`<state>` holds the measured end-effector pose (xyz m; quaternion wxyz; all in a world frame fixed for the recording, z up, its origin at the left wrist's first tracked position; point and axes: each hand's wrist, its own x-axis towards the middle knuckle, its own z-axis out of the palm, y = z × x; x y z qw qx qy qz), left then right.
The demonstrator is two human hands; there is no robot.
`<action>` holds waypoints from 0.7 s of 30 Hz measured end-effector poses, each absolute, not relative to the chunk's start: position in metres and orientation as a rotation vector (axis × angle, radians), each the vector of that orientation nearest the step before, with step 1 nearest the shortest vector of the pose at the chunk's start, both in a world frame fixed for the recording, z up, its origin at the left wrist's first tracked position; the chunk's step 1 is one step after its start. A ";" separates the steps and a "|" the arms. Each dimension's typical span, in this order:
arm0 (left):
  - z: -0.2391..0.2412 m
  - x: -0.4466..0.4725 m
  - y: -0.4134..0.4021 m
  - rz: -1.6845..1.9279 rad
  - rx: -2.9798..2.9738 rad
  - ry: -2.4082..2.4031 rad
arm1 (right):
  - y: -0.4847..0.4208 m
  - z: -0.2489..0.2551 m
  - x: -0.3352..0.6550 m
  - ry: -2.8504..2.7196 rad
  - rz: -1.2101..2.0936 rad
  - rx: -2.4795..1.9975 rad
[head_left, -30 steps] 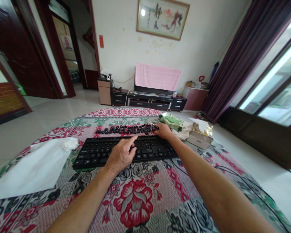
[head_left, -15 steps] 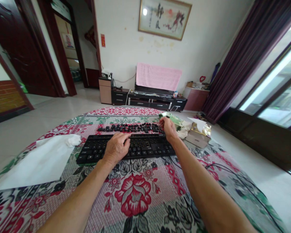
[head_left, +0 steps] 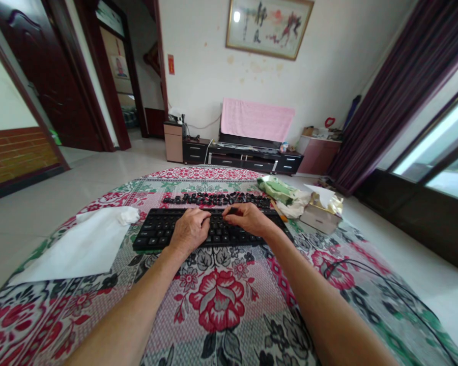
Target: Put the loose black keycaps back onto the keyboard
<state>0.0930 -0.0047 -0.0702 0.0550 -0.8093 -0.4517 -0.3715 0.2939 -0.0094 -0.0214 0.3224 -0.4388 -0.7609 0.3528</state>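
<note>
A black keyboard lies across a table covered with a floral cloth. Behind it runs a row of loose black keycaps. My left hand rests on the middle of the keyboard with its fingers curled down onto the keys. My right hand is just to its right over the keyboard, thumb and fingers pinched on a small dark keycap.
A white paper sheet with a crumpled tissue lies left of the keyboard. At the right are a green wrapper, a small box with gold foil and a black cable. A low TV cabinet stands beyond.
My right hand has come back from the right end of the keycap row to the middle of the keyboard, now pinching a keycap. My left hand's pointing finger has curled in. The camera shifted slightly.
</note>
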 end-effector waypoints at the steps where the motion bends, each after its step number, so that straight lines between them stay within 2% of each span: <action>1: -0.070 0.093 -0.005 -1.125 -2.461 -1.366 | -0.010 -0.022 0.294 -2.035 0.882 -1.159; 10: -0.071 0.093 -0.006 -1.092 -2.479 -1.353 | -0.013 -0.021 0.285 -2.199 0.731 -1.143; 17: -0.070 0.094 -0.006 -1.106 -2.516 -1.360 | -0.015 -0.025 0.272 -2.286 0.405 -1.182; 21: -0.070 0.093 -0.006 -1.102 -2.540 -1.358 | -0.011 -0.027 0.277 -2.276 0.478 -1.199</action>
